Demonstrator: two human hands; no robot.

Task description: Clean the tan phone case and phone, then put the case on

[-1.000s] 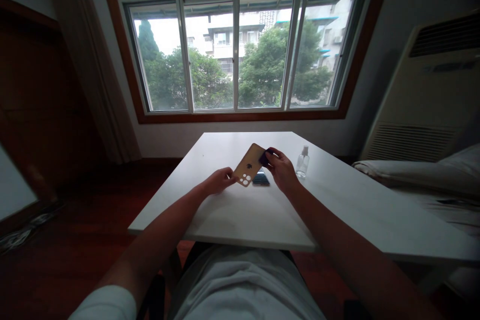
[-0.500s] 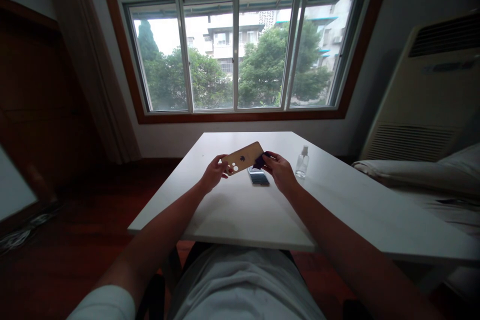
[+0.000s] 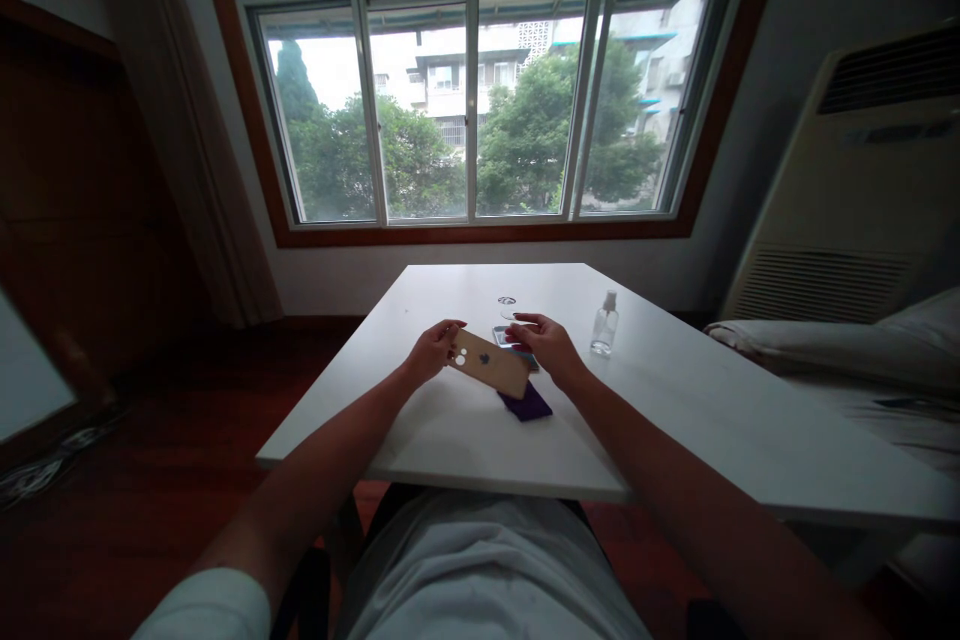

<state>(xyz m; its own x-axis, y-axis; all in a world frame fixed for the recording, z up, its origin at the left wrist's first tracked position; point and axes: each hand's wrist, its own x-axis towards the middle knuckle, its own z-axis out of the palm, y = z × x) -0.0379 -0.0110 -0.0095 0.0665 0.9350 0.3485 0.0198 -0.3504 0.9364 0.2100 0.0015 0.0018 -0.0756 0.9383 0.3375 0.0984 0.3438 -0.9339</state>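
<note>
My left hand (image 3: 435, 350) is closed on the camera end of a gold phone case (image 3: 491, 366) with round camera cutouts and a dark apple mark. The case tilts down to the right above the table. My right hand (image 3: 549, 348) has its thumb and forefinger apart, with nothing visible between them. Under that hand lies a phone (image 3: 504, 333), partly hidden by the fingers and the case. A folded purple cloth (image 3: 529, 404) lies on the table at the case's lower right end.
A clear spray bottle (image 3: 604, 325) stands on the white table (image 3: 465, 445), right of my hands. Beyond the phone lies a small round dark-and-white item (image 3: 507, 300); its kind is unclear. A cushion (image 3: 795, 345) is at the right.
My right hand has let go of the purple cloth, which now lies on the table. The case has swung from tilting up to tilting down on its right side, uncovering the round item.
</note>
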